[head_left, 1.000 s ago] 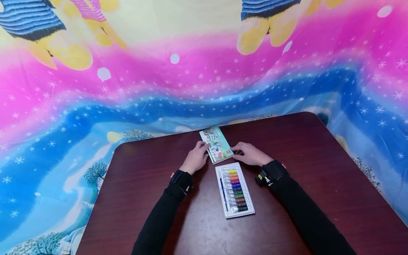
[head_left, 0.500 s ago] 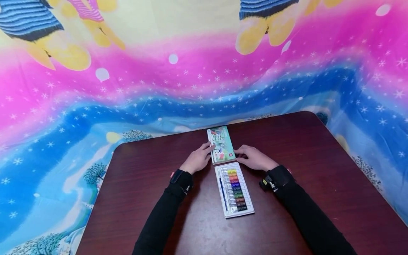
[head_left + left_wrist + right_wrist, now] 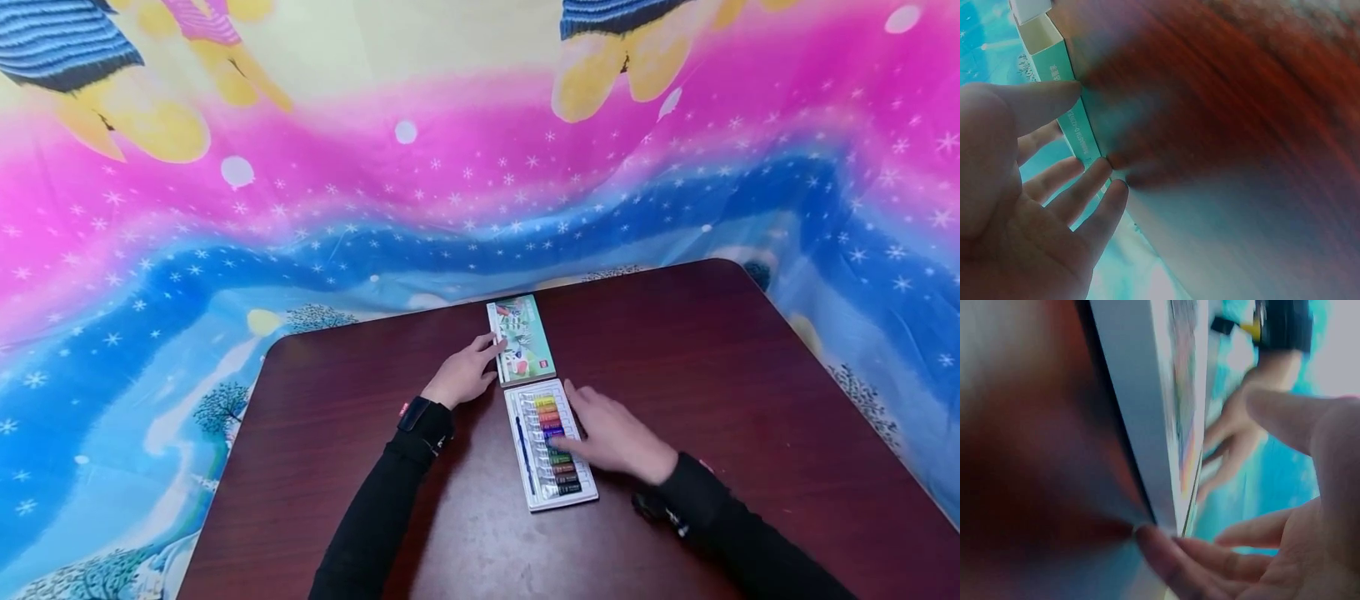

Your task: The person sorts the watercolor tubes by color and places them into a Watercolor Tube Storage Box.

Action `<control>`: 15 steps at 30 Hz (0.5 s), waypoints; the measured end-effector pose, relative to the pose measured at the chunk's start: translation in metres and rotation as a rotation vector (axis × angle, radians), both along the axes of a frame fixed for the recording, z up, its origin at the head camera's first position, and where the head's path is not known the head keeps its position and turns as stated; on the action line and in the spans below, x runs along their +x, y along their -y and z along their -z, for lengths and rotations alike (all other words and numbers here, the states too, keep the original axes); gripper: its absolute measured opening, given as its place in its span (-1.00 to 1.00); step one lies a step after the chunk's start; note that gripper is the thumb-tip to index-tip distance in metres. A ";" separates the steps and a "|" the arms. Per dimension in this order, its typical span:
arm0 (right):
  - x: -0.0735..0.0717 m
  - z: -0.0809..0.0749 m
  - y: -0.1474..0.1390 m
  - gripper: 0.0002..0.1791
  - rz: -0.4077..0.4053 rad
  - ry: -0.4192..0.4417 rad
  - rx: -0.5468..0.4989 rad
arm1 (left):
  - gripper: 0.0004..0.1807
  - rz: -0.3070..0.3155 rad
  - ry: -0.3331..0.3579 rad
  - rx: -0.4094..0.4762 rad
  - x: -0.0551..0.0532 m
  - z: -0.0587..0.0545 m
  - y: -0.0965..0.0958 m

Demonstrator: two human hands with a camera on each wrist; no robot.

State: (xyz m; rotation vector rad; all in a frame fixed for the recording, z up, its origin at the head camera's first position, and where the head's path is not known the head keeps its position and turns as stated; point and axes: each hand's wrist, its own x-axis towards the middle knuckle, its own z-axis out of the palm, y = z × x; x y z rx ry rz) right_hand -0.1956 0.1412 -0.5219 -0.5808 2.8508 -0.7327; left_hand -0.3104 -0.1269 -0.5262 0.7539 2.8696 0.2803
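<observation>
A green printed cardboard box (image 3: 528, 333) lies flat near the table's far edge. My left hand (image 3: 463, 373) touches its left side with extended fingers and thumb. In the left wrist view, the box (image 3: 1072, 125) shows a hollow end beside a white corner. Just nearer to me lies a white tray (image 3: 540, 503) of paint tubes (image 3: 562, 471) in several colours, with a blue paintbrush (image 3: 523, 450) along its left side. My right hand (image 3: 618, 433) is at the tray's right side, thumb over the tubes. Its fingertips meet the tray's edge in the right wrist view.
The dark red-brown wooden table (image 3: 360, 433) has rounded far corners. Behind it hangs a colourful cloth backdrop (image 3: 420, 200) reaching down to the far edge. Black bands with cameras sit on both wrists, and the sleeves are black.
The box turned and shifted right, lining up with the tray. My right hand then left the box's right side and came back toward me to the tray. My left hand stayed at the box.
</observation>
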 end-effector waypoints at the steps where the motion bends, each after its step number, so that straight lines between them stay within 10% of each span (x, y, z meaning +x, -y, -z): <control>1: 0.010 0.000 0.003 0.16 -0.004 -0.012 0.017 | -0.33 0.000 -0.002 -0.004 0.000 0.000 0.000; 7: 0.050 0.000 0.018 0.43 -0.077 -0.082 0.101 | -0.32 0.004 -0.008 -0.019 -0.001 -0.003 0.002; 15: 0.047 0.005 0.019 0.44 -0.085 -0.106 0.157 | -0.32 0.024 -0.025 -0.028 0.002 -0.004 0.000</control>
